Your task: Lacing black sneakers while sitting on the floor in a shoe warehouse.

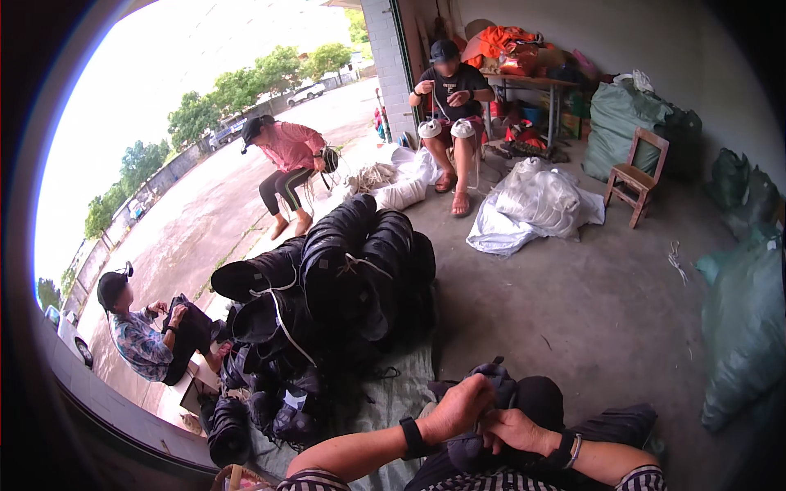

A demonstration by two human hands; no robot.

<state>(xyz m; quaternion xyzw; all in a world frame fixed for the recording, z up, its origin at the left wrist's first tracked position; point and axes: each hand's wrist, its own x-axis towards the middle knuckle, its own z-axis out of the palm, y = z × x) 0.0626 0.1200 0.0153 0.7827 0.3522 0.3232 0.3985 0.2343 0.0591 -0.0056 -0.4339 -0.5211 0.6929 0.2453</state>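
Observation:
My left hand (pixel 463 407) grips the top of a dark fabric piece (pixel 496 380) that rests on my lap. My right hand (pixel 516 430) is closed on the same fabric just below and to the right, the two hands touching. A black band sits on my left wrist and a bracelet on my right. The lower part of the fabric is hidden behind my hands and knees.
A big heap of black tied rolls (pixel 327 286) lies left of my knees on a grey sheet (pixel 393 393). Three other people sit working: one at the left (pixel 143 331), one in pink (pixel 286 159), one in black at the back (pixel 450 90). White bags (pixel 536 204), a wooden chair (pixel 637 176) and green sacks (pixel 741 319) stand around.

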